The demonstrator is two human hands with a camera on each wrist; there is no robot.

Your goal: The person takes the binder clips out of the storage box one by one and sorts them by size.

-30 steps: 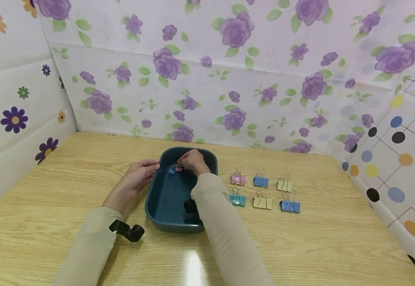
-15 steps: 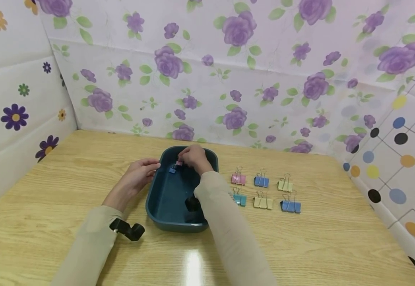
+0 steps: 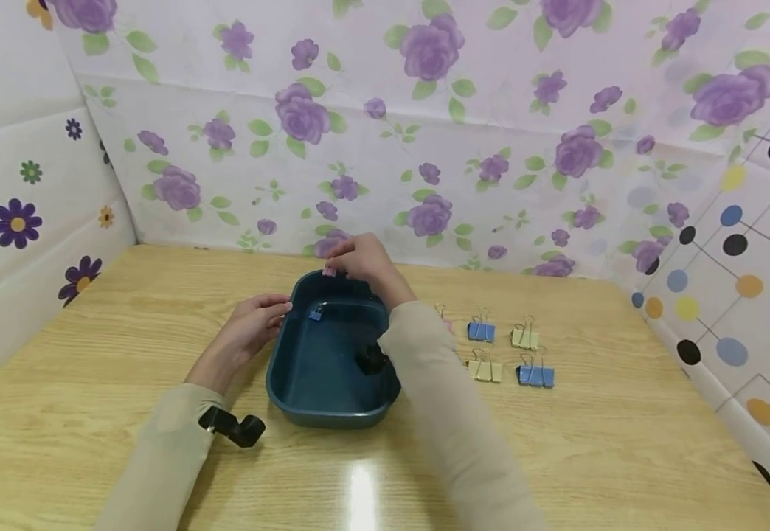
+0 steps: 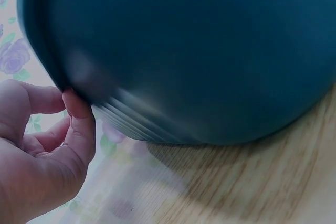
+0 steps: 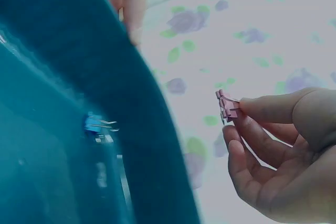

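Observation:
My right hand (image 3: 366,264) pinches a small pink binder clip (image 5: 231,109) between thumb and fingertips. In the head view the pink clip overlaps the far rim of a dark teal plastic bin (image 3: 332,422). A small blue binder clip (image 3: 316,315) lies inside the bin near its far left corner; its wire handles show in the right wrist view. At the bin's left side, my left hand (image 3: 250,330) holds the rim, thumb and finger gripping its edge in the left wrist view.
Right of the bin lie larger binder clips in two rows: a blue clip (image 3: 481,332), a pale yellow clip (image 3: 524,338), another yellow clip (image 3: 486,371) and a blue one. My right sleeve (image 3: 451,398) partly covers a pink clip. Flowered cloth (image 3: 372,184) backs the wooden table (image 3: 591,442).
My right hand has lifted the pink clip from the bin floor up to the far rim. The small blue clip stays in the bin, and my left hand still holds the rim.

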